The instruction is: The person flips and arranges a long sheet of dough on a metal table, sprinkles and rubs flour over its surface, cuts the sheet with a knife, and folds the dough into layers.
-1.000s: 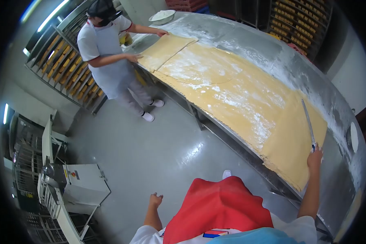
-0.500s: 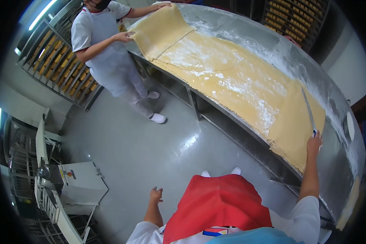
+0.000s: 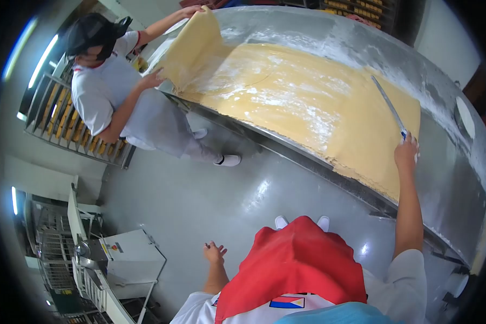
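Observation:
A long yellow dough sheet [image 3: 286, 92], dusted with flour, covers much of the metal table [image 3: 443, 178]. My right hand [image 3: 406, 150] is closed around the handle of a long thin blade [image 3: 387, 101], which lies over the right part of the dough. My left hand [image 3: 214, 252] hangs over the floor beside the red apron [image 3: 297, 264], fingers apart and holding nothing. At the far left end, a co-worker [image 3: 110, 92] in a cap and mask holds up a flap of dough [image 3: 191, 48] with both hands.
A rack of trays [image 3: 59, 116] stands behind the co-worker. Another rack [image 3: 362, 11] is beyond the table. A white machine [image 3: 129, 259] is at lower left. A pale round object [image 3: 465, 119] lies at the table's right side.
The co-worker has lifted the dough's left end higher and folded it back. My right hand and the blade have shifted up and left in view. My left hand remains apart from the table.

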Demonstrator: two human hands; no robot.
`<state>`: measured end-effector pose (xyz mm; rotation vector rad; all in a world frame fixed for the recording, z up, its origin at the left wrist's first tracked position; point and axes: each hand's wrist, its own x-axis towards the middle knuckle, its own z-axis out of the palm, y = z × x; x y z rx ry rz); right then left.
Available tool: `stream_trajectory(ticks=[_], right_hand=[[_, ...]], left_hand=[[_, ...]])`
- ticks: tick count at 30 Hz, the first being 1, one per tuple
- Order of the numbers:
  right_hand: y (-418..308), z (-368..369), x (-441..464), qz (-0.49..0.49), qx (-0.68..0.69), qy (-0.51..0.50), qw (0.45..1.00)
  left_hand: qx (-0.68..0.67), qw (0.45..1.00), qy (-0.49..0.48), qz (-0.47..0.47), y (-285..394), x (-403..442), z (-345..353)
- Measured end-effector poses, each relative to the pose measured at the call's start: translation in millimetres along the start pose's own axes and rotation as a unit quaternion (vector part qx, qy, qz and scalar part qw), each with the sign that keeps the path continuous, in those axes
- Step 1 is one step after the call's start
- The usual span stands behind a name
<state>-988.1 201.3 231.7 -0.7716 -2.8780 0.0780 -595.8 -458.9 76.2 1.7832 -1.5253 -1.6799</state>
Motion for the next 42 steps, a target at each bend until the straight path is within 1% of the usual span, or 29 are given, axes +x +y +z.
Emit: stream_trajectory(ticks=[4, 7, 9, 10, 12, 16, 19, 21, 22, 24, 25, 27, 28, 30, 34, 36, 37, 39, 40, 42], right_hand=[[4.6, -3.4, 3.0, -0.002, 0.014, -0.019, 1.000], [5.7, -9.5, 3.3, -0.001, 0.001, -0.039, 0.999], [10.1, -9.3, 5.8, -0.018, 0.002, -0.047, 0.999], [12.8, -6.7, 6.5, -0.020, 0.004, -0.049, 0.999], [17.5, 1.0, 7.5, -0.034, 0.003, -0.033, 0.999], [24.9, 8.9, 11.6, -0.056, 0.010, -0.025, 0.998], [23.1, -3.7, 13.5, -0.061, -0.009, -0.038, 0.997], [22.5, -18.4, 17.3, -0.073, -0.008, -0.075, 0.994], [22.2, -21.6, 18.1, -0.075, -0.009, -0.073, 0.994], [22.5, -27.2, 21.4, -0.078, 0.004, -0.087, 0.993], [23.8, -24.5, 22.6, -0.081, 0.003, -0.083, 0.993], [27.6, -12.3, 20.8, -0.100, 0.017, -0.069, 0.992], [29.0, -11.8, 20.5, -0.104, 0.016, -0.065, 0.992], [30.8, -11.4, 19.1, -0.120, 0.021, -0.067, 0.990], [31.7, -14.5, 24.1, -0.129, 0.020, -0.066, 0.989], [30.8, -29.4, 25.1, -0.107, 0.014, -0.088, 0.990], [31.1, -31.8, 24.8, -0.106, 0.011, -0.087, 0.990], [34.9, -35.1, 24.8, -0.134, -0.012, -0.086, 0.987], [38.3, -27.6, 26.3, -0.131, -0.015, -0.087, 0.987], [44.2, -14.0, 28.9, -0.133, -0.014, -0.071, 0.988]], left_hand=[[0.009, 1.000, 0.009, 0.023, 8.5, -39.3, 28.7], [0.010, 0.999, -0.009, 0.041, 11.2, -58.0, 42.4], [0.040, 0.997, -0.041, 0.060, 12.2, -71.9, 50.5], [0.040, 0.997, -0.038, 0.061, 10.9, -76.6, 53.1], [0.066, 0.993, -0.056, 0.077, 6.0, -86.2, 57.7], [0.073, 0.992, -0.066, 0.080, -8.1, -99.5, 60.7], [0.064, 0.992, -0.088, 0.071, -19.7, -103.0, 60.7], [0.064, 0.990, -0.106, 0.066, -22.9, -108.1, 63.0], [0.061, 0.990, -0.106, 0.065, -22.8, -111.0, 64.0], [0.068, 0.985, -0.150, 0.049, -20.6, -114.2, 68.6], [0.063, 0.985, -0.151, 0.048, -18.0, -116.0, 71.1], [0.124, 0.969, -0.213, 0.032, -13.8, -119.4, 75.2], [0.118, 0.969, -0.213, 0.031, -11.8, -122.1, 80.0], [0.190, 0.961, -0.198, 0.029, -6.4, -126.7, 88.9], [0.227, 0.953, -0.201, 0.029, -4.9, -122.5, 94.9], [0.297, 0.932, -0.204, 0.044, -6.3, -120.0, 95.5], [0.297, 0.931, -0.206, 0.042, -4.7, -120.6, 96.0], [0.400, 0.886, -0.234, 0.005, -0.4, -122.4, 95.8], [0.402, 0.884, -0.237, 0.003, -2.5, -120.3, 95.4], [0.443, 0.864, -0.238, 0.010, -8.6, -115.4, 93.5]])
